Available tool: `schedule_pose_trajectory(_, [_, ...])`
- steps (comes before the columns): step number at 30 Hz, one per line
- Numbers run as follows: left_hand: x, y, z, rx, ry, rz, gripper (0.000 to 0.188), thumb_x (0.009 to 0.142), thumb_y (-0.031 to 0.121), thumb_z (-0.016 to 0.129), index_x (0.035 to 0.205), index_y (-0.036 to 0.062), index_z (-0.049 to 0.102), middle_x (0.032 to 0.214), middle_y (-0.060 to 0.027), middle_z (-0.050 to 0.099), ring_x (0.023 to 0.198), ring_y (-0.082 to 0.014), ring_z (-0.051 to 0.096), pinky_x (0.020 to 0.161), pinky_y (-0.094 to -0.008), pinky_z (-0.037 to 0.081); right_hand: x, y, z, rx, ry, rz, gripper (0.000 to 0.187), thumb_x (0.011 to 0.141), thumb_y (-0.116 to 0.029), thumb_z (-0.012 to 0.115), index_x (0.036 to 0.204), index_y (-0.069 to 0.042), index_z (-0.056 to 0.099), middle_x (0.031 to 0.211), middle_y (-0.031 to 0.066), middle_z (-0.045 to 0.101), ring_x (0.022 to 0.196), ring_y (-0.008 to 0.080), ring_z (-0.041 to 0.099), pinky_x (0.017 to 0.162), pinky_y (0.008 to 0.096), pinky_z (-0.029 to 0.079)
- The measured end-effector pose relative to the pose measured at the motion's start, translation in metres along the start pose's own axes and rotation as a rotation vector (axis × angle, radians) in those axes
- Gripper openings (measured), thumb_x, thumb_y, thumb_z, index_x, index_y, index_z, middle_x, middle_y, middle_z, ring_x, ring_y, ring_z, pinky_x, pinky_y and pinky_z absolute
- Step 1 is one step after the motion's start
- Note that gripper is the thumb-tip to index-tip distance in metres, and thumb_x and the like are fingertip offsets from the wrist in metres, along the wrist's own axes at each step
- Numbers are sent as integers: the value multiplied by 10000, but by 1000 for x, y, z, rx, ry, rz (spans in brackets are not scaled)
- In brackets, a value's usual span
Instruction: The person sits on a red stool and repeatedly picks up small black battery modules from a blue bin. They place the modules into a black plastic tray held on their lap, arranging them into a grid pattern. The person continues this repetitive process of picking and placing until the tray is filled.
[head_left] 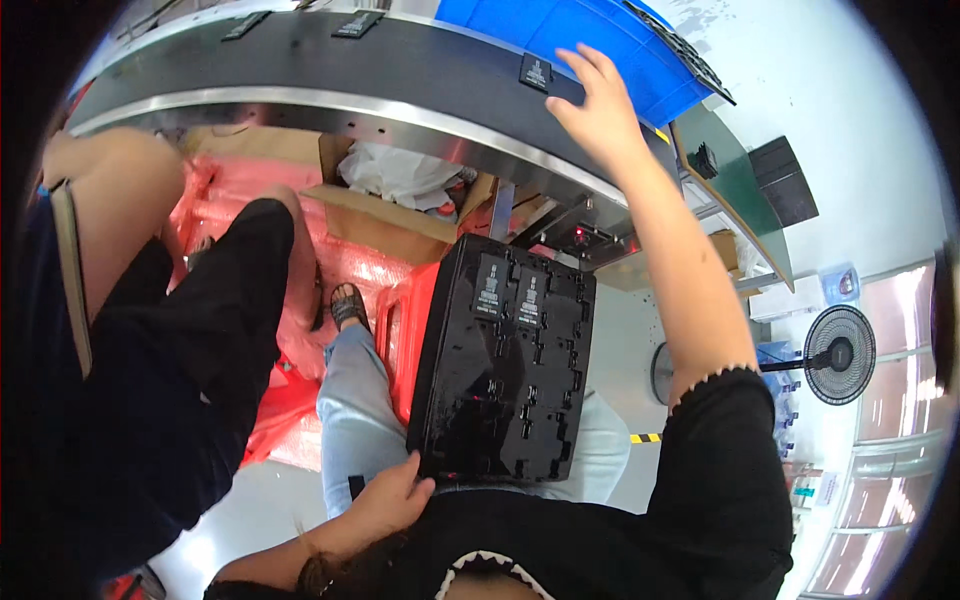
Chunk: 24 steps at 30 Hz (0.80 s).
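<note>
Head view: one black moulded tray (pixel 505 365) rests on the lap, two small black packs (pixel 510 290) seated at its 12 o'clock end. Left hand (pixel 390 495) grips its 7 o'clock corner. Right hand (pixel 600 105), fingers spread and empty, reaches over one pack (pixel 536 72) on the conveyor belt (pixel 300 60).

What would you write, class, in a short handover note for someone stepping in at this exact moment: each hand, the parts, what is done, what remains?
Left hand: steadies the near corner of the black moulded tray on the lap.
Right hand: stretched out over the conveyor belt, open, beside a small black part; whether it touches the part cannot be told.
Done: two black parts sit in the tray's far pockets.
Left: the other pockets look empty; more parts lie farther along the belt.
</note>
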<state>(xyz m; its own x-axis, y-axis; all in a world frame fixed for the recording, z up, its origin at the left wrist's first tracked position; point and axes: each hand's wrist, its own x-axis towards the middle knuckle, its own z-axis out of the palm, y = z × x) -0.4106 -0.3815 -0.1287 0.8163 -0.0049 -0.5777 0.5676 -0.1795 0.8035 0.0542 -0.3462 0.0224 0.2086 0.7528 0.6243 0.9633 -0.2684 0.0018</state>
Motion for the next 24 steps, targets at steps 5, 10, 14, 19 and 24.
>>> schedule_pose_trajectory(5, [6, 91, -101, 135, 303, 462, 385, 914, 181, 637, 1210, -61, 584, 1145, -274, 631, 1073, -411, 616, 909, -430, 492, 52, 86, 41, -21, -483, 326, 967, 625, -257, 698, 1479, 19, 339, 1511, 275, 342, 1425, 355, 317, 1173, 363, 259])
schedule_pose_trajectory(10, [119, 194, -246, 462, 1061, 1164, 428, 872, 136, 666, 1282, 56, 575, 1244, -132, 588, 1159, -254, 553, 948, -336, 450, 39, 109, 5, 99, -573, 367, 749, 615, -207, 769, 1312, -7, 583, 1253, 174, 616, 1152, 269, 580, 1012, 326, 422])
schedule_pose_trajectory(14, [200, 251, -354, 715, 1054, 822, 981, 673, 289, 802, 1506, 98, 322, 1571, -259, 207, 1457, -380, 238, 1159, -432, 281, -3, 137, -14, 572, -233, 437, 420, 787, -54, 741, 1190, 11, 647, 1183, 84, 640, 1020, 160, 618, 917, 297, 475])
schedule_pose_trajectory(19, [264, 247, -469, 959, 488, 415, 776, 821, 111, 662, 1515, 281, 358, 1576, -70, 318, 1459, -239, 262, 1183, -399, 222, -74, 25, -85, 932, -195, 627, 296, 838, -59, 699, 1128, -11, 668, 1069, 70, 664, 956, 152, 623, 879, 292, 492])
schedule_pose_trajectory(24, [283, 281, -464, 1050, 385, 441, 780, 797, 349, 753, 1491, 343, 397, 1482, -177, 431, 1381, -381, 363, 1140, -470, 282, -173, 2, -75, 841, -650, 506, 322, 802, -91, 730, 1121, -66, 702, 986, 69, 695, 904, 151, 637, 799, 327, 512])
